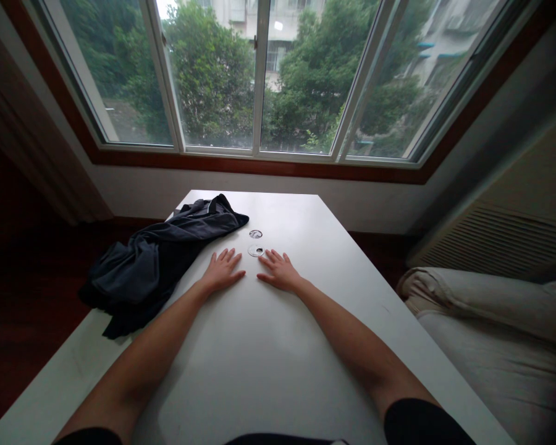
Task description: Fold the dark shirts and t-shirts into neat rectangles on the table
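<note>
Left hand (223,271) and right hand (279,272): fingers spread, empty, palms down on white bench (254,352); best laid flat, wrists loose. Near disc (254,251) at 12 o'clock, by right fingertips, contact uncertain; far disc (256,234) just beyond. Grey-black garment (162,247) at 10 o'clock, overhanging bench's left edge. More sliding room toward 3 o'clock.

Matt, wrinkled cloth for the garment (155,247), a smooth, softly glossy tabletop (259,352), and wood-look window trim (259,167).
</note>
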Available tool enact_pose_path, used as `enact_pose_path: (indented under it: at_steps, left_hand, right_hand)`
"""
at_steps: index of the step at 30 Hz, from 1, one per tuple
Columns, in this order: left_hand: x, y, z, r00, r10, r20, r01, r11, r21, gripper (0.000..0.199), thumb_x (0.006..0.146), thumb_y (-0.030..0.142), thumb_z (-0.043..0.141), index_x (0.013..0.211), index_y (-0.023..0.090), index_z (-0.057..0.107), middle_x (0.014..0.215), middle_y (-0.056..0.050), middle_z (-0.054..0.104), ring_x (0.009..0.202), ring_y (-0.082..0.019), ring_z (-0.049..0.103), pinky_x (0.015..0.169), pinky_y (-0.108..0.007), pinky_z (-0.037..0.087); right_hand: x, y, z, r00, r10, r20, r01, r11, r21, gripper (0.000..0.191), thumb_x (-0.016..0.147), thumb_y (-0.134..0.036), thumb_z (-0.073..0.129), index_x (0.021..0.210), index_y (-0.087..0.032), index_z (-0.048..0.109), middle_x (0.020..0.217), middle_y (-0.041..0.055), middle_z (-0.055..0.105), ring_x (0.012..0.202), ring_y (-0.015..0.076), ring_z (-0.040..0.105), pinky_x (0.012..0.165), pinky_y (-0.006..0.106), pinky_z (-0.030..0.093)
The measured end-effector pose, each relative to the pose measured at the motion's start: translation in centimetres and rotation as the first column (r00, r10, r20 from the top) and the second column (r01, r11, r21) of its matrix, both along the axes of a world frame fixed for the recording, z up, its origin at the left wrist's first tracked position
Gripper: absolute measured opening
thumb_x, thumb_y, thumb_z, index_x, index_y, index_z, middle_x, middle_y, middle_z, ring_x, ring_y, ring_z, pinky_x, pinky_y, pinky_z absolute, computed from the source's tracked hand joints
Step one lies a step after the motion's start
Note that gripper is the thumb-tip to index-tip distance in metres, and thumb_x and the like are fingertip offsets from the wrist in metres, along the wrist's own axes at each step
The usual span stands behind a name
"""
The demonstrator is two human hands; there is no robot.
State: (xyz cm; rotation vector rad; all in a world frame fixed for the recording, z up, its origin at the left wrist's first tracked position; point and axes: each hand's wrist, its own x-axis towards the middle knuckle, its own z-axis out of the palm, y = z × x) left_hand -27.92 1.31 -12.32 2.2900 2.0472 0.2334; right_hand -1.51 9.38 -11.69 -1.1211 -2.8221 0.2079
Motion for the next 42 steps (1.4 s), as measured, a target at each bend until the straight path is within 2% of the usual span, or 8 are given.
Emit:
enact_pose_path:
  at_steps: [15, 19, 22, 25, 29, 33, 37, 42]
  left_hand:
    - [0.3, -0.2, 0.5, 1.0, 0.005, 0.001, -0.005, 1.0, -0.007, 0.075, 0.098, 0.068, 0.044, 0.16, 0.026, 0.041, 0.171, -0.011, 0.026, 0.158, -0.035, 0.017, 0.125, -0.059, 0.013]
    - [-0.1, -0.2, 2.0, 0.995, 0.081, 0.052, -0.085, 0.992, 0.091, 0.052, 0.099, 0.053, 0.049, 0.143, 0.027, 0.062, 0.159, -0.008, 0.049, 0.147, -0.03, 0.04, 0.123, -0.047, 0.027]
    - [-1.8, -0.2, 4.3, 0.961, 0.248, 0.122, -0.272, 0.93, 0.246, 0.04, 0.101, 0.039, 0.047, 0.13, 0.025, 0.07, 0.147, -0.007, 0.06, 0.137, -0.027, 0.049, 0.119, -0.041, 0.034]
    - [-4.9, -0.7, 6.6, 0.896, 0.413, 0.163, -0.443, 0.806, 0.393, 0.04, 0.1, 0.035, 0.047, 0.133, 0.024, 0.067, 0.147, -0.009, 0.058, 0.136, -0.031, 0.046, 0.116, -0.046, 0.036]
    - [-9.7, -1.8, 7.6, 0.81, 0.572, 0.131, -0.561, 0.689, 0.458, 0.046, 0.095, 0.031, 0.055, 0.139, 0.021, 0.063, 0.155, -0.014, 0.047, 0.144, -0.037, 0.034, 0.12, -0.058, 0.028]
    - [-12.0, -2.5, 6.9, 0.78, 0.619, 0.092, -0.606, 0.711, 0.358, 0.035, 0.093, 0.03, 0.058, 0.123, 0.021, 0.072, 0.157, -0.016, 0.044, 0.149, -0.041, 0.025, 0.12, -0.067, 0.021]
    - [-11.2, -2.7, 7.4, 0.796, 0.597, 0.099, -0.583, 0.712, 0.391, 0.026, 0.096, 0.026, 0.052, 0.109, 0.02, 0.075, 0.147, -0.015, 0.056, 0.149, -0.038, 0.025, 0.121, -0.07, 0.012]
    - [-8.7, -2.4, 10.3, 0.843, 0.538, 0.019, -0.502, 0.773, 0.389, 0.03, 0.1, 0.024, 0.043, 0.113, 0.02, 0.07, 0.121, -0.013, 0.07, 0.127, -0.033, 0.055, 0.123, -0.062, 0.015]
  right_hand:
    - [0.0, -0.1, 0.2, 1.0, -0.004, 0.008, 0.005, 1.0, -0.008, 0.083, 0.096, -0.079, 0.042, 0.163, -0.03, 0.035, 0.173, 0.01, 0.019, 0.159, 0.0337, 0.014, 0.126, 0.059, 0.008]
    - [0.4, 0.4, 0.2, 0.99, 0.036, -0.136, -0.032, 0.999, 0.027, 0.062, 0.099, -0.063, 0.053, 0.15, -0.028, 0.056, 0.163, 0.0106, 0.043, 0.151, 0.032, 0.036, 0.123, 0.053, 0.024]
    - [1.0, 1.2, 0.6, 0.945, -0.001, -0.326, 0.006, 1.0, 0.014, 0.036, 0.104, -0.042, 0.049, 0.123, -0.025, 0.074, 0.128, 0.0081, 0.072, 0.113, 0.0238, 0.067, 0.106, 0.039, 0.045]
    - [1.5, 1.8, 0.9, 0.882, -0.114, -0.458, 0.123, 0.992, -0.01, 0.034, 0.104, -0.037, 0.046, 0.11, -0.024, 0.076, 0.106, 0.0048, 0.077, 0.083, 0.019, 0.069, 0.087, 0.032, 0.052]
    - [1.3, 1.5, 0.9, 0.838, -0.133, -0.529, 0.149, 0.989, -0.013, 0.032, 0.102, -0.037, 0.046, 0.102, -0.022, 0.075, 0.091, 0.0028, 0.075, 0.076, 0.0175, 0.066, 0.077, 0.028, 0.049]
    - [0.7, 0.7, 0.8, 0.858, -0.09, -0.506, 0.106, 0.994, 0.003, 0.03, 0.101, -0.036, 0.048, 0.1, -0.022, 0.075, 0.083, 0.0018, 0.073, 0.073, 0.0165, 0.063, 0.075, 0.026, 0.047]
    - [0.6, 0.5, 0.8, 0.861, -0.086, -0.501, 0.096, 0.995, -0.006, 0.028, 0.101, -0.034, 0.049, 0.1, -0.022, 0.074, 0.083, 0.0017, 0.073, 0.072, 0.016, 0.063, 0.074, 0.026, 0.046]
    - [0.9, 0.8, 0.8, 0.857, -0.106, -0.505, 0.114, 0.993, -0.016, 0.029, 0.101, -0.036, 0.049, 0.098, -0.022, 0.074, 0.084, 0.0017, 0.074, 0.072, 0.0161, 0.063, 0.076, 0.026, 0.047]
